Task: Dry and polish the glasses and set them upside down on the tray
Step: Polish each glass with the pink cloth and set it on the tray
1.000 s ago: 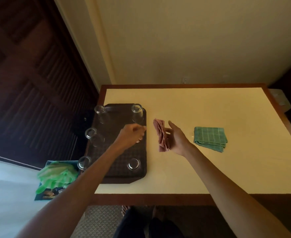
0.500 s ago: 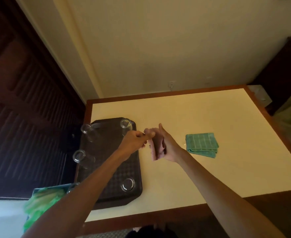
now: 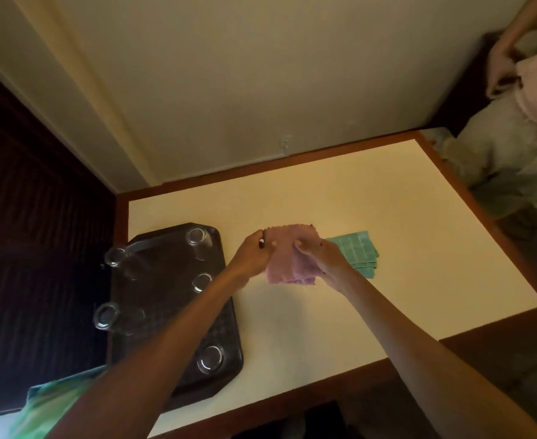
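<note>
Dark tray (image 3: 166, 315) lies at the 9 o'clock edge of the table (image 3: 387, 217). Five glasses (image 3: 211, 359) stand on it, apparently base-up, at the tray's 11, 1, 3, 9 and 5 o'clock. Left hand (image 3: 251, 255), at 2 o'clock of the tray, pinches the 10 o'clock corner of the pink cloth (image 3: 287, 264). Right hand (image 3: 322, 259) grips the cloth's 3 o'clock side, fingers curled. Folded green cloth (image 3: 360, 248) lies flat at 3 o'clock of that hand, partly hidden by it.
</note>
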